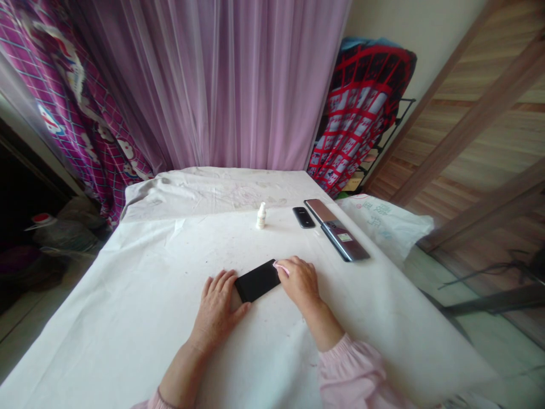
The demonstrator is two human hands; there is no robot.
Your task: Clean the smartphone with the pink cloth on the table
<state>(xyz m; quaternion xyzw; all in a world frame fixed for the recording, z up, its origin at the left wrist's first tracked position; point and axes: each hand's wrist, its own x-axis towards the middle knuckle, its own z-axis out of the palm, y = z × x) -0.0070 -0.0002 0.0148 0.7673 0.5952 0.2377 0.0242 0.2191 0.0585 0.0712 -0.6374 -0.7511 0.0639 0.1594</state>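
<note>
A black smartphone [258,281] lies flat on the white table, screen up, tilted so its right end points away from me. My left hand [219,300] grips its left end, thumb along the near edge and fingers at the far side. At the other end, my right hand [300,280] pinches a small pink cloth [281,267] against the screen; most of the cloth is hidden under the fingers. A small white bottle [261,216] with a pointed cap stands upright beyond the phone.
To the right lie a small dark phone [303,217] and two larger shiny phones, a bronze one [320,210] and a silver-blue one [346,241]. The white-covered table [140,318] meets purple curtains [238,85] at the back. A white plastic bag [383,218] hangs by its right edge.
</note>
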